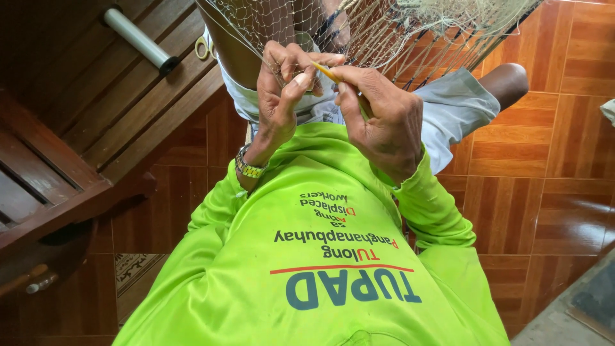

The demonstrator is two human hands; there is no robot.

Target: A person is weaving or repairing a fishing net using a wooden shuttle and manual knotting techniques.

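Note:
A pale fishing net (384, 32) of thin twine hangs across my knees at the top of the view. My left hand (282, 90) pinches a strand of the mesh between thumb and fingers, a metal watch (248, 168) on its wrist. My right hand (378, 115) grips a thin yellow netting needle (325, 72), its tip pointing to the left hand's fingers. Both hands meet just above my bright green long-sleeved shirt (320, 256).
A dark wooden bench (77, 128) with slats runs along the left, with a white cylinder (141, 40) and small scissors (204, 47) on it. Glossy brown floor tiles (551, 160) spread to the right. My knee in light shorts (467, 102) juts right.

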